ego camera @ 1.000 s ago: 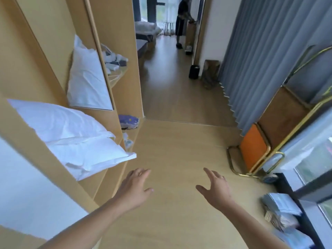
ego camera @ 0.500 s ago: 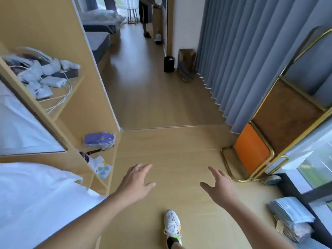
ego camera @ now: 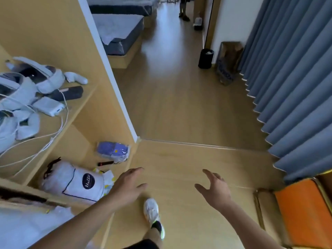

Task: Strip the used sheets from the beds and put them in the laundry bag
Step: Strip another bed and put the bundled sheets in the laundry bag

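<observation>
The left hand (ego camera: 125,186) and right hand (ego camera: 214,190) hang loose-fingered with nothing in their grip, likely for balance in mid-stride, since the beds (ego camera: 116,31) to strip lie well ahead past the shelf (ego camera: 86,97), no laundry bag showing

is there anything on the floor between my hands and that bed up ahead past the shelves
Nothing visible blocks the way. Both hands, left and right, are empty, and the wooden floor runs bare to the bed. The black bin and brown bag stand off to the right, by the curtain.
</observation>
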`<state>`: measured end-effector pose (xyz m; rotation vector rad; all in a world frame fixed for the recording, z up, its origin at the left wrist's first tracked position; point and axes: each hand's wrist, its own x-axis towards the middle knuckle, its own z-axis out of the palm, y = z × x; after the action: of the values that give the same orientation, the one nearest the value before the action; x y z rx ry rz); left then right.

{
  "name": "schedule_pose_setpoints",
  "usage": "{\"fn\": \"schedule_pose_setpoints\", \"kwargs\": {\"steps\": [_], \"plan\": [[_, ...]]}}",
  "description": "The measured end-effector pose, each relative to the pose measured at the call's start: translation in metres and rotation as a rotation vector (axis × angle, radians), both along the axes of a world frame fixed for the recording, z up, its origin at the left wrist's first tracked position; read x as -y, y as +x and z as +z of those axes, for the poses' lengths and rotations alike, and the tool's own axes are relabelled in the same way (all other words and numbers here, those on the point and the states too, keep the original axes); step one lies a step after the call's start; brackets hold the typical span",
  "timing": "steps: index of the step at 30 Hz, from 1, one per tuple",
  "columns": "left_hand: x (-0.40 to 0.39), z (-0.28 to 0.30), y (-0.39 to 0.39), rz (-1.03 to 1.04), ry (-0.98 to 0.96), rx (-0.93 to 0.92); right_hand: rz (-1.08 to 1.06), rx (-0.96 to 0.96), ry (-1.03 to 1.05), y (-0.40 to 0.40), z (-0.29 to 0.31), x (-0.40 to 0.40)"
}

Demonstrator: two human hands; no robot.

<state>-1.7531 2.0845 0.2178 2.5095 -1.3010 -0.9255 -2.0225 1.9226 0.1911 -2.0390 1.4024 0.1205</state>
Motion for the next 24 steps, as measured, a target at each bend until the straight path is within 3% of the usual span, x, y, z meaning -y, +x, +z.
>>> {"fn": "schedule_pose_setpoints", "kwargs": {"steps": [7,15,24], "plan": [[0.227,-0.024,0.101,-0.024,-0.095,-0.079,-0.054,-0.014,-0.051,0.097,0.003,0.193],[0.484,0.019,0.19,-0.138,-0.12,-0.052,-0.232,-0.039,-0.103,0.167,0.052,0.397],[0.735,-0.008,0.28,-0.143,-0.129,-0.029,-0.225,-0.015,-0.08,0.259,0.007,0.662]]}}
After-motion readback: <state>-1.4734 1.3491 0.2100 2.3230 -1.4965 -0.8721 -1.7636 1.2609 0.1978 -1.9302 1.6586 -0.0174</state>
